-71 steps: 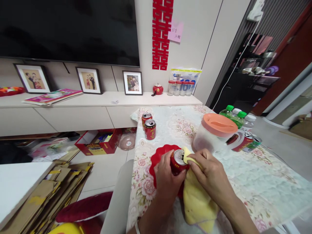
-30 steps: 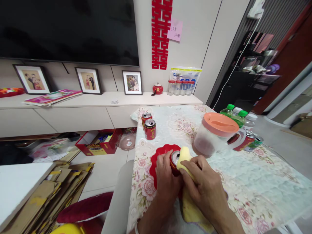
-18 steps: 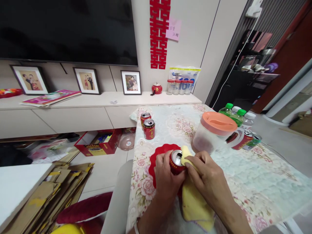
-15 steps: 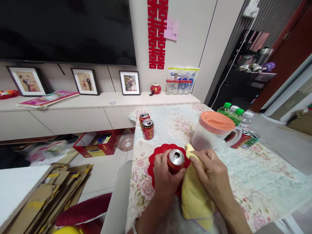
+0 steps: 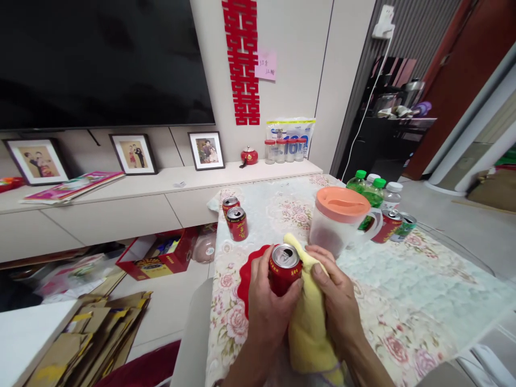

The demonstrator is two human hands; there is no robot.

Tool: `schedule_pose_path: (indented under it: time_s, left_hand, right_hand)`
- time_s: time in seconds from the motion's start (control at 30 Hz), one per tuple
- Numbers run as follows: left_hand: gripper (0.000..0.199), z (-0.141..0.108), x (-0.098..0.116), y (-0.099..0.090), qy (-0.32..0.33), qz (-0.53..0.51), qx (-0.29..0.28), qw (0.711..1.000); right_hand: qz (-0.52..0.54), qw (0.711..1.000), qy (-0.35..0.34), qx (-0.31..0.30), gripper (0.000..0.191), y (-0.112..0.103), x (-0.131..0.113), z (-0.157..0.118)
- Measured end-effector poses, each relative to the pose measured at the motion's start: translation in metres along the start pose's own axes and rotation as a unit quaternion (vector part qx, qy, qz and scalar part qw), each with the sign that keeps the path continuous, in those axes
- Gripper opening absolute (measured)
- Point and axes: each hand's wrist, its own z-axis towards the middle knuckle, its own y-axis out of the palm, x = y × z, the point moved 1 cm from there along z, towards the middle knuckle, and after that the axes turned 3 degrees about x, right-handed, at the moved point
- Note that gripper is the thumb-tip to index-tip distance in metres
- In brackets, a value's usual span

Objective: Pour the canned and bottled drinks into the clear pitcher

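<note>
My left hand [image 5: 268, 303] is wrapped round an opened red drink can [image 5: 285, 271], held upright over a red scalloped plate [image 5: 244, 282]. In my right hand [image 5: 336, 295] a yellow cloth [image 5: 308, 328] is gripped between thumb and fingers. The cloth's upper end lies against the can's right side, and its lower part hangs toward me. My hands hide much of the plate. Just beyond my right hand stands a clear pitcher [image 5: 328, 234] with an orange lid.
Two red cans [image 5: 237, 224] stand at the table's back left. Right of the pitcher are several plastic bottles [image 5: 374, 192], another red can [image 5: 387, 226] and a green can [image 5: 404, 228]. A flowered tablecloth [image 5: 282, 207] covers the table. Flattened cardboard [image 5: 68, 344] lies on the floor to the left.
My right hand has moved left with the cloth, which now touches the can. The can looks turned and slightly raised in my left hand. The whole view has shifted a little.
</note>
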Motion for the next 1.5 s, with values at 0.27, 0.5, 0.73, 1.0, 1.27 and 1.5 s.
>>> schedule_pose_path:
  time_s: [0.27, 0.5, 0.73, 1.0, 1.27, 1.5]
  left_hand:
    - [0.069, -0.015, 0.007, 0.004, 0.056, 0.0, -0.008, 0.998]
    - [0.07, -0.016, 0.018, 0.015, 0.094, -0.017, 0.031, 0.995]
    - [0.073, 0.006, 0.028, 0.02, 0.018, -0.065, 0.01, 0.998]
    - [0.071, 0.006, 0.025, 0.022, 0.01, -0.103, -0.026, 0.994]
    - [0.074, -0.013, 0.023, 0.013, 0.012, -0.082, 0.022, 0.996]
    - [0.081, -0.016, 0.012, 0.006, 0.037, -0.123, 0.025, 0.991]
  right_hand:
    - [0.054, 0.996, 0.013, -0.069, 0.047, 0.001, -0.004, -0.004]
    - [0.092, 0.992, 0.059, -0.071, 0.042, 0.003, -0.016, 0.001]
    - [0.025, 0.998, 0.027, -0.047, 0.049, 0.01, -0.014, -0.008]
    - [-0.162, 0.973, -0.163, 0.006, 0.054, 0.005, 0.004, -0.034]
    - [-0.151, 0.972, -0.177, -0.015, 0.053, 0.003, 0.008, -0.03]
    - [0.033, 0.995, -0.036, -0.088, 0.046, 0.012, -0.005, -0.019]
